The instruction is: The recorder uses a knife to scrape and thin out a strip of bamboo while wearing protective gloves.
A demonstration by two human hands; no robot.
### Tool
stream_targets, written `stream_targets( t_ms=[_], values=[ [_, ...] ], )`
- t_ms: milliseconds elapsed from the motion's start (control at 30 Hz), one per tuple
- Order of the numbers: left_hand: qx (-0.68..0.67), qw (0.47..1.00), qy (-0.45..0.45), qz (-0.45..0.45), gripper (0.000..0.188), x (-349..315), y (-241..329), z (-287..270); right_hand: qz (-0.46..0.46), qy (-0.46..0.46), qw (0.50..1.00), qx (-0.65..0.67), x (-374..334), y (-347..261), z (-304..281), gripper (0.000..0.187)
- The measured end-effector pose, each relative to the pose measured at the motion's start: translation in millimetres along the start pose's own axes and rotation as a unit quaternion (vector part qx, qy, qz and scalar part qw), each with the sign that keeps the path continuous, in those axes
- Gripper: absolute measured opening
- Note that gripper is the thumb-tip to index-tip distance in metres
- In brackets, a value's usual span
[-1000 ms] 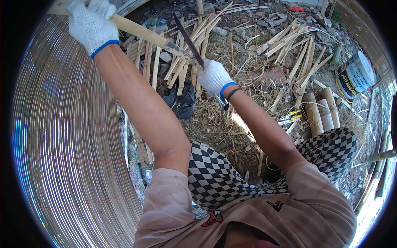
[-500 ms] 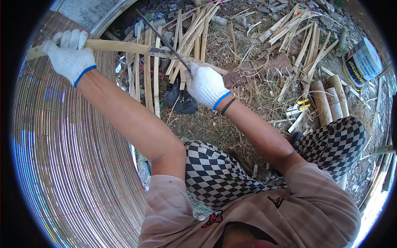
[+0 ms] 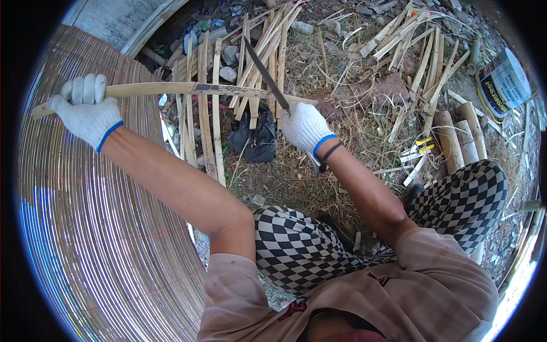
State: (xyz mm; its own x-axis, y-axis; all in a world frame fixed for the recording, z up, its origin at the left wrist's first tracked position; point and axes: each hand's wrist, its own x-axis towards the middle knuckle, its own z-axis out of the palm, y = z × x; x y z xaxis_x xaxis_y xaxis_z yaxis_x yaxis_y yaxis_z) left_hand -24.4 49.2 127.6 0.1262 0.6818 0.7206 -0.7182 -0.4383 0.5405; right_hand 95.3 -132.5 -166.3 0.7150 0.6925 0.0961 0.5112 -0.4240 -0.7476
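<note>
My left hand (image 3: 86, 111), in a white knit glove with a blue cuff, is wrapped round the left part of a long, pale bamboo strip (image 3: 148, 89). The strip runs across to the right, bowed slightly, with a dark patch near its middle. My right hand (image 3: 306, 126), gloved the same way, grips a long knife (image 3: 264, 71). Its dark, narrow blade points away and to the left, crossing the strip close to the right end. Most of the handle is hidden in the glove. Whether the edge bites into the bamboo cannot be made out.
A slatted bamboo blind (image 3: 114, 228) fills the left side. Split strips (image 3: 204, 108) lie ahead beside a black plastic bag (image 3: 259, 139). On the right are cut bamboo poles (image 3: 449, 142), yellow-handled pliers (image 3: 424, 145) and a bucket (image 3: 504, 85). Dry shavings cover the ground.
My right hand has moved right and a little nearer, taking the knife toward the strip's right end. The blade stands steeper. My left hand, still on the strip, has come nearer.
</note>
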Motion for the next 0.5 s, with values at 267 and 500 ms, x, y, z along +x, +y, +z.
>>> stream_targets(
  t_ms=[267, 500],
  values=[
    [0.035, 0.999, -0.016, 0.01, 0.037, 3.4, -6.0, 1.0, 0.157, -0.036, 0.987, 0.021, 42.4, 88.7, 13.8, 0.034],
    [0.071, 0.996, 0.012, 0.046, 0.038, 6.4, 12.9, 21.3, 0.094, 0.001, 0.996, 0.002, -14.0, 83.5, 18.7, 0.035]
  ],
)
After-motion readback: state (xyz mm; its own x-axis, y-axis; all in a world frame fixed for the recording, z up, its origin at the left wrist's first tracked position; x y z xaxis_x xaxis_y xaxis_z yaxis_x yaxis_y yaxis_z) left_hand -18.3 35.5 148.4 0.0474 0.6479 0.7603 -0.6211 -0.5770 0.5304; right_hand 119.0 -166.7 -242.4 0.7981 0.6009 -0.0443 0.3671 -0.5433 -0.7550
